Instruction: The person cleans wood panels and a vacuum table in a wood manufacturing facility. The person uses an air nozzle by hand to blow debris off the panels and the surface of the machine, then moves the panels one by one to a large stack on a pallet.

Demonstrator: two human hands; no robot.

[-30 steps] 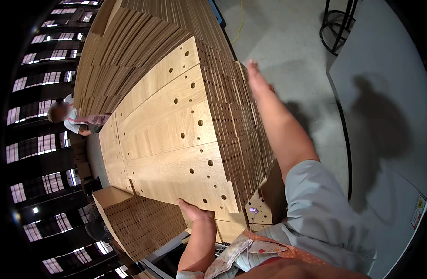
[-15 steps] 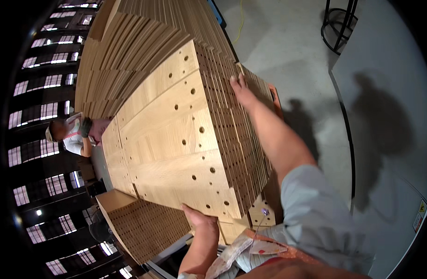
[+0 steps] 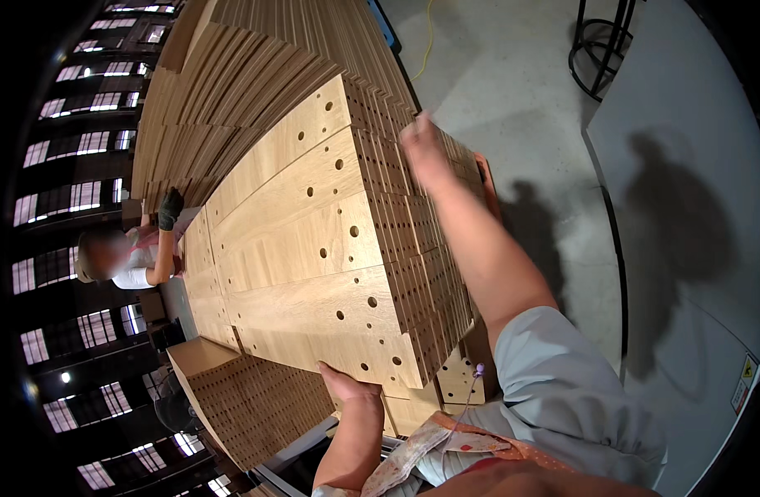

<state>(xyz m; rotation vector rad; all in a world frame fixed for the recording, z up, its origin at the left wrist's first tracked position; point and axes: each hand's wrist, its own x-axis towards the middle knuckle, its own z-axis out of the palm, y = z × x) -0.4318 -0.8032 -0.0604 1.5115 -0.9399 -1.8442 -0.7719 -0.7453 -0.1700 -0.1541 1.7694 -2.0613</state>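
A stack of light wood-grain boards (image 3: 293,257) with drilled round holes lies in front of me. Rows of small holes run along its stepped ends. My left hand (image 3: 351,387) is against the stack's near side, its thumb at the top edge and its other fingers hidden. Over the far right part of the drilled ends is my right hand (image 3: 425,153), smeared by motion. Whether its fingers touch the boards cannot be made out.
Tall piles of brown panels (image 3: 231,99) stand beyond the boards. Another drilled stack (image 3: 260,406) is at lower left. On the left a co-worker raises a gloved hand (image 3: 171,209). A grey panel (image 3: 694,248) and a black-legged stool (image 3: 595,66) are at right.
My right hand has shifted slightly left and blurred, its fingers no longer spread on the board ends. The upper boards' ends sit more stepped. The co-worker's gloved hand moved right and up.
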